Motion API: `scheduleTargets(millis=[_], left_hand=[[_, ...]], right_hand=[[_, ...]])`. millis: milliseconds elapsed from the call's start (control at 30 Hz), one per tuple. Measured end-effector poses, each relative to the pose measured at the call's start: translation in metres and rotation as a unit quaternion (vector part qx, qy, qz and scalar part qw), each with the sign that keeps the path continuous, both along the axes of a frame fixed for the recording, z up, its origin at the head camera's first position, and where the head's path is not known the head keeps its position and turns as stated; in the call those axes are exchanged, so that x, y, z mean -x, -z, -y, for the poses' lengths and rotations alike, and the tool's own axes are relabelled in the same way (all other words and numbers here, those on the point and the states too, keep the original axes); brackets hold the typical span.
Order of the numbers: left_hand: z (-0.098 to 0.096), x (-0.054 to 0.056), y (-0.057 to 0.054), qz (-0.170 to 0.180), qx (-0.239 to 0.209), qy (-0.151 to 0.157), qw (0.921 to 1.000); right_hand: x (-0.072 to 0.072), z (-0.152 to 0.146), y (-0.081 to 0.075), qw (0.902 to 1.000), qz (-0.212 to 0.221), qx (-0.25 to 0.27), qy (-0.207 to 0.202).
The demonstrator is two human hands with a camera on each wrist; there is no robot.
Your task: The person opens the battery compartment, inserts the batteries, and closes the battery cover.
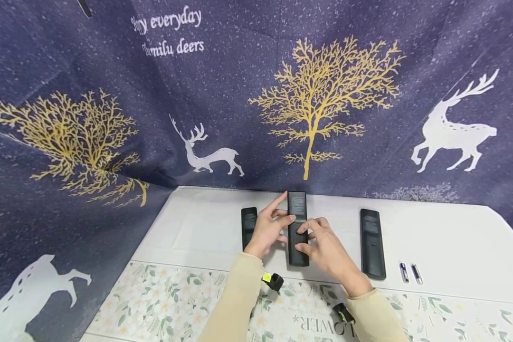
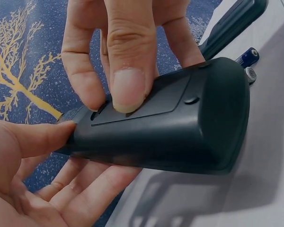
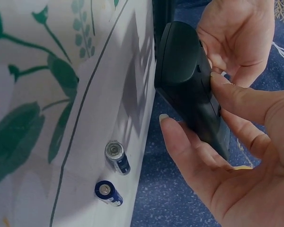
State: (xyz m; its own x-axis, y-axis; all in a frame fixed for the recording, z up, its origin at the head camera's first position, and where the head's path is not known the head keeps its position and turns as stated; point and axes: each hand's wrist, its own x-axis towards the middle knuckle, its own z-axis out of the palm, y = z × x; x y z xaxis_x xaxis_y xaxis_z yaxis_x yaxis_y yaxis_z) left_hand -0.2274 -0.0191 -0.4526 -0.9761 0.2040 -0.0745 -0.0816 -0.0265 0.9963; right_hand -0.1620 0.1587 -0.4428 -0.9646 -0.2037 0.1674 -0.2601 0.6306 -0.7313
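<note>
- A long black plastic remote control [image 1: 297,239] is held back-up at the centre of the head view, above a white tabletop [image 1: 188,232]; its front is out of sight, its label too small to read.
- At nine o'clock from it, a second black remote [image 1: 249,221] is partly hidden by the left hand [image 1: 267,231].
- At four o'clock lie two slim blue-and-silver batteries [image 1: 404,273], side by side, partly masked in the left-wrist view.
- Left hand: grips the held remote, thumb on its back edge, other fingers spread, partly concealed.
- Right hand [image 1: 326,244]: bent thumb on the flat black battery cover [image 2: 166,96], forefinger covering part of the cover's slot, tips slightly apart.
- A third black remote [image 1: 373,244] lies at three o'clock.
</note>
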Motion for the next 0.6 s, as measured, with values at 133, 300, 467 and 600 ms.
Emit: scheduleTargets(millis=[133,300,467,600], left_hand=[[-0.0004,-0.0005,-0.0009,-0.001,-0.002,-0.003,1.0000],[-0.0014,-0.0016,-0.0011,-0.004,-0.002,-0.004,1.0000],[-0.0014,-0.0013,-0.0004,-0.007,0.000,-0.006,1.0000],[-0.0006,-0.0013,-0.0005,-0.005,0.001,-0.009,1.0000]], right_hand=[[0.0006,-0.0002,0.0003,1.0000,0.000,-0.001,0.000],[0.0008,-0.0007,0.0010,1.0000,-0.004,0.001,-0.001],[0.0014,-0.0008,0.0014,1.0000,-0.004,0.001,-0.005],[0.0023,-0.0008,0.0017,0.9999,0.002,0.012,-0.004]])
